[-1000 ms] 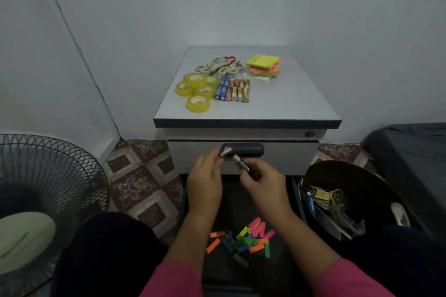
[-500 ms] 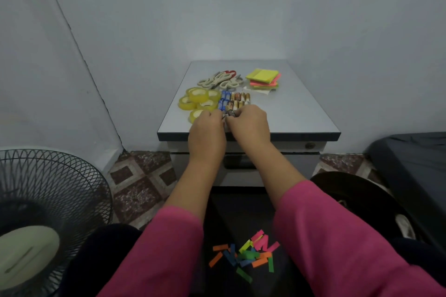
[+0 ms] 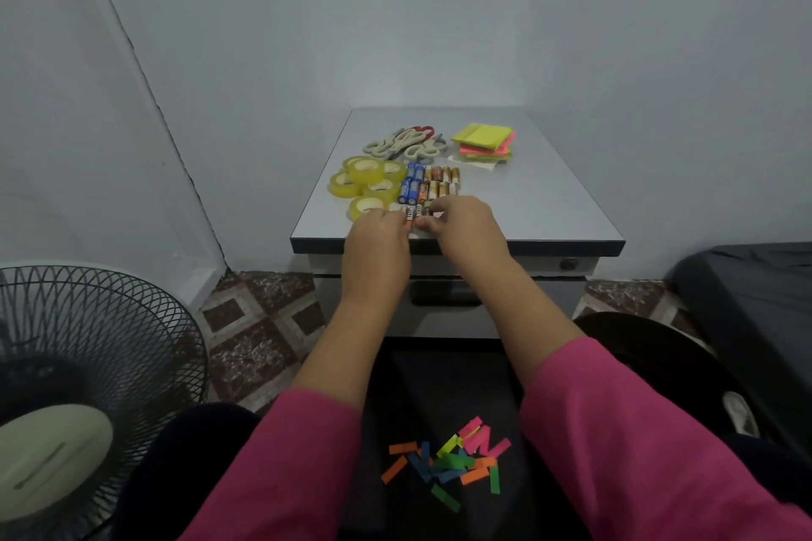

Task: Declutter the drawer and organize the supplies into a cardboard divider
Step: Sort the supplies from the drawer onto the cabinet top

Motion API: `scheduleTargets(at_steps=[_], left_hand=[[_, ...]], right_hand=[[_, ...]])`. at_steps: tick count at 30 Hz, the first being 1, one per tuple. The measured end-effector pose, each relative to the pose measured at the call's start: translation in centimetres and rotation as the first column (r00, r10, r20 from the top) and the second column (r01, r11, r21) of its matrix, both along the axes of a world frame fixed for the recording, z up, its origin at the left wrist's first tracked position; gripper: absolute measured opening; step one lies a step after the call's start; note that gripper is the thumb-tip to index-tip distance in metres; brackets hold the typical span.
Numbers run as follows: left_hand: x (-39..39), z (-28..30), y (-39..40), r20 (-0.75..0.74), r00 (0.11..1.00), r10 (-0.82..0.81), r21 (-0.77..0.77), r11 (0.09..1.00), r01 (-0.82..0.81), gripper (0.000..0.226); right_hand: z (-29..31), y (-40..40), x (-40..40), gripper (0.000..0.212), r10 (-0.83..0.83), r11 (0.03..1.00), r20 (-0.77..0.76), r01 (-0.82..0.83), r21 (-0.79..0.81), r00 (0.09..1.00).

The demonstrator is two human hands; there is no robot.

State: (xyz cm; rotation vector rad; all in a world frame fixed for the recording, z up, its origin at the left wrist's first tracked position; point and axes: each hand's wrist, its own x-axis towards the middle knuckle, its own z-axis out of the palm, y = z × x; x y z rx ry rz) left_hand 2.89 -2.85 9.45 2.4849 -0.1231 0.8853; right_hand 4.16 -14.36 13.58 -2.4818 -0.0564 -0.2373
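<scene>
Both hands are on the grey cabinet top (image 3: 540,206), near its front edge. My left hand (image 3: 378,233) pinches a battery (image 3: 410,215) at the near end of the rows of batteries (image 3: 428,187). My right hand (image 3: 463,222) has its fingertips curled on the neighbouring batteries just right of it. Yellow tape rolls (image 3: 367,182) lie left of the batteries, several scissors (image 3: 404,143) behind them, and a stack of sticky notes (image 3: 485,143) at the back right. Below me the open dark drawer (image 3: 395,387) holds loose coloured paper flags (image 3: 452,463).
A black floor fan (image 3: 88,391) stands at the left on the patterned tiles. A dark round bin (image 3: 659,351) sits right of the drawer, with a dark cushioned edge (image 3: 755,290) beyond it. White walls close in behind and left of the cabinet.
Both hands rose from in front of the drawer handle to the cabinet top, bringing batteries to the near end of the battery rows. In the last half second they barely moved.
</scene>
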Motion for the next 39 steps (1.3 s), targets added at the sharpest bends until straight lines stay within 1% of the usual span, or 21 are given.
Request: scheduleTargets(at_steps=[3, 7, 12, 14, 18, 22, 30, 35, 39], left_hand=[[-0.3, 0.0, 0.1, 0.004, 1.0, -0.003, -0.039, 0.999, 0.003, 0.017], [-0.1, 0.5, -0.2, -0.051, 0.999, 0.016, -0.041, 0.999, -0.018, 0.017], [0.3, 1.2, -0.3, -0.108, 0.991, 0.074, -0.031, 0.996, -0.078, 0.016], [0.2, 1.3, -0.4, -0.111, 0.99, 0.091, -0.054, 0.994, -0.098, 0.014], [0.1, 1.3, -0.2, -0.119, 0.988, 0.101, -0.126, 0.985, -0.116, 0.013], [0.0, 1.0, -0.3, -0.097, 0.993, 0.07, -0.177, 0.98, -0.086, 0.011], [0.4, 0.8, -0.3, -0.062, 0.993, 0.1, -0.186, 0.976, -0.11, 0.008], [0.0, 0.1, -0.5, -0.005, 0.996, 0.087, -0.171, 0.981, -0.086, 0.01], [-0.1, -0.1, -0.4, -0.006, 0.995, 0.095, -0.186, 0.978, -0.095, 0.011]], right_hand=[[-0.2, -0.4, -0.2, 0.038, 0.004, 1.0, -0.003, -0.004, 0.021, 1.0], [-0.4, -0.4, -0.4, 0.03, 0.005, 1.0, 0.026, -0.005, -0.01, 1.0], [-0.5, -0.1, 0.1, 0.028, 0.013, 0.999, 0.045, -0.011, -0.043, 0.999], [-0.6, -0.2, 0.2, 0.028, 0.005, 0.998, 0.051, -0.002, -0.059, 0.999], [-0.9, -0.4, 0.3, 0.024, -0.032, 0.999, 0.033, 0.032, -0.016, 0.999], [-1.5, -0.5, 0.2, 0.012, -0.04, 0.988, 0.016, 0.037, 0.153, 0.999], [-1.3, 0.0, 0.3, 0.01, -0.052, 0.991, 0.013, 0.05, 0.121, 0.999], [-1.6, -0.4, 0.5, 0.012, -0.035, 0.984, 0.027, 0.029, 0.177, 0.999], [-1.9, -0.5, 0.7, 0.012, -0.015, 0.985, 0.015, 0.012, 0.175, 1.0]])
